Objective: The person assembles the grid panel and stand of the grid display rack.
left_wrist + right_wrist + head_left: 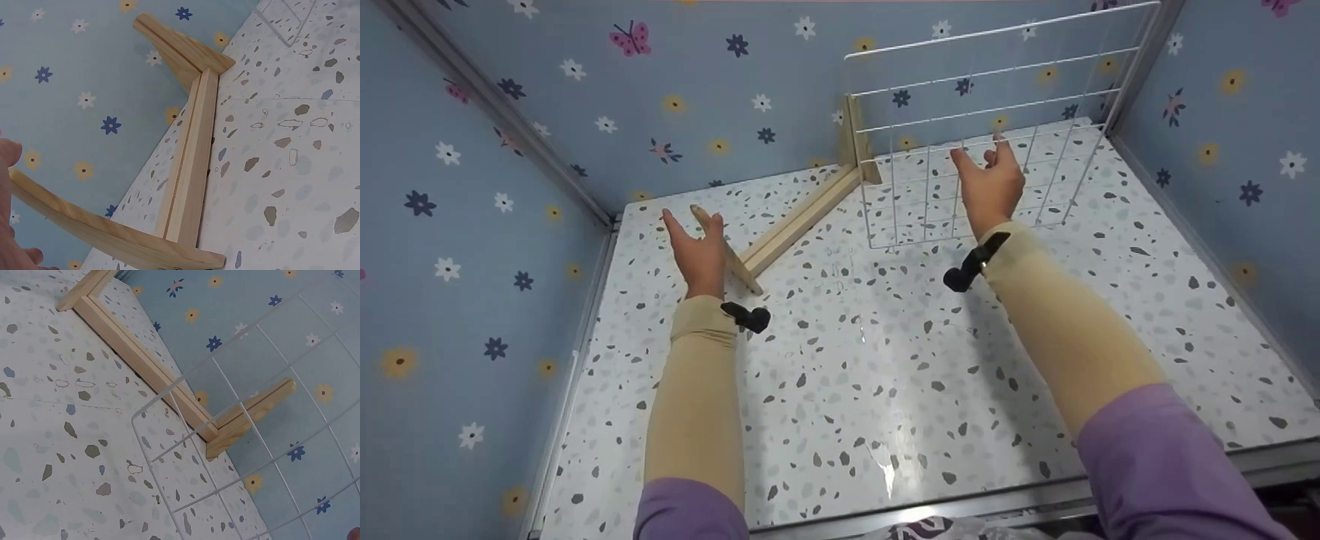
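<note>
Looking down from the head cam, you've got a pale wooden frame, a grooved beam with an upright at each end, lying at eleven o'clock on the white speckled table. Left hand is at nine o'clock, thumb and fingers apart by the frame's near upright; can't tell if it's touching. Right hand sits at two, thumb and fingers apart too, right by the white rectangular wire grid, which stands tilted between one and two. Can't tell if a fingertip meets the wire.

Left wrist cam: the groove runs from just past twelve down to six, and the hand pokes in at eight. I'd pinch that near upright so the frame can't skid.

Right wrist cam: the grid's lower corner is around nine, its wires crossing in front of the far upright, with just a fingertip at four. If the grid goes in that groove, IMO grip it mid-edge, line it up with both uprights, then ease it in evenly; one corner first could jam.
</note>
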Action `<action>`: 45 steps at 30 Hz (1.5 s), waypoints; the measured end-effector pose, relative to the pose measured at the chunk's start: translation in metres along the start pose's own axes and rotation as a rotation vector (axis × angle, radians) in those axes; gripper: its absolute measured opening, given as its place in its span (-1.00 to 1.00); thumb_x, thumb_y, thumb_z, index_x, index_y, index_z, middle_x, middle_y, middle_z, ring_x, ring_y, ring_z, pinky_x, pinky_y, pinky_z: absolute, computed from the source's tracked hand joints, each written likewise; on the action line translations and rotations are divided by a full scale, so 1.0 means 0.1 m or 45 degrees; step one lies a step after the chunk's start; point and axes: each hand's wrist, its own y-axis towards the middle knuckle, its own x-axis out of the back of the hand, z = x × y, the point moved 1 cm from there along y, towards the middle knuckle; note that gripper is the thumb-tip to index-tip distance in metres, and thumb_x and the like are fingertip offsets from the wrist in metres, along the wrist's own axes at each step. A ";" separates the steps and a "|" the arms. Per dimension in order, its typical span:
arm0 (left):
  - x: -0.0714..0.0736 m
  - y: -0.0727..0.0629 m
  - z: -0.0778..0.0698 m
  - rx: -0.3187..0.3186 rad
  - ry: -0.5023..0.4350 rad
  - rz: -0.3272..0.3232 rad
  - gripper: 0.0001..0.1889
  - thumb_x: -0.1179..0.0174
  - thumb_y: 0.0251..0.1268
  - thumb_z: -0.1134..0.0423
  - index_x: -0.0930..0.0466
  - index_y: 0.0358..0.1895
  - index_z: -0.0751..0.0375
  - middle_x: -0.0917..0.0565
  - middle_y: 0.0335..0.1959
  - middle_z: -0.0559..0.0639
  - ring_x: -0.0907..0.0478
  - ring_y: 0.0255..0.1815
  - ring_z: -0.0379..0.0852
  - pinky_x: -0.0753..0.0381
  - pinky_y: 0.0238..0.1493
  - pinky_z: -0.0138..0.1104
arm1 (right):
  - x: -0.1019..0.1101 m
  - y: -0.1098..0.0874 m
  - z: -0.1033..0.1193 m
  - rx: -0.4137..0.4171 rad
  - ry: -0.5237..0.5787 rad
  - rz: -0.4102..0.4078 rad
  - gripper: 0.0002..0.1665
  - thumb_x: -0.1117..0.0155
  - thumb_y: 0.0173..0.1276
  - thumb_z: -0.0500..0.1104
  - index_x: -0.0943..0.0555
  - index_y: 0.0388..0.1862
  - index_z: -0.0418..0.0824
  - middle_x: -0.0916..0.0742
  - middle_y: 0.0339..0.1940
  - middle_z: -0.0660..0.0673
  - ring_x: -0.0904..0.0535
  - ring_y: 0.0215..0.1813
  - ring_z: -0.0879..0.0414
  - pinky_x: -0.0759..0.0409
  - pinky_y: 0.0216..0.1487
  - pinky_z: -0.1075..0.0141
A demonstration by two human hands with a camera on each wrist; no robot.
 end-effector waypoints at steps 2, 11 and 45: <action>-0.02 0.01 0.02 0.002 0.015 0.017 -0.02 -0.11 0.47 -0.20 0.44 0.65 -0.27 0.26 0.68 -0.15 0.26 0.67 -0.11 0.12 0.60 -0.21 | 0.00 0.00 -0.01 -0.002 -0.004 -0.004 -0.06 -0.44 0.29 0.24 -0.31 0.57 0.06 -0.51 0.47 -0.14 -0.40 0.47 0.14 -0.45 0.36 0.30; -0.09 0.04 0.07 0.031 0.025 0.051 -0.11 -0.03 0.55 -0.15 0.41 0.66 -0.26 0.17 0.69 -0.10 0.17 0.66 -0.07 0.11 0.60 -0.17 | 0.01 -0.01 -0.09 -0.020 0.001 -0.001 -0.05 -0.46 0.27 0.24 -0.33 0.56 0.04 -0.51 0.46 -0.14 -0.40 0.47 0.11 -0.45 0.37 0.28; -0.12 0.12 -0.01 0.021 0.038 0.074 -0.22 0.08 0.63 -0.07 0.32 0.68 -0.13 0.08 0.68 -0.06 0.05 0.64 -0.06 -0.06 0.57 -0.23 | 0.18 0.03 -0.13 -0.010 -0.051 -0.037 -0.07 -0.45 0.28 0.25 -0.35 0.55 0.02 -0.55 0.42 -0.13 -0.44 0.44 0.06 -0.48 0.33 0.24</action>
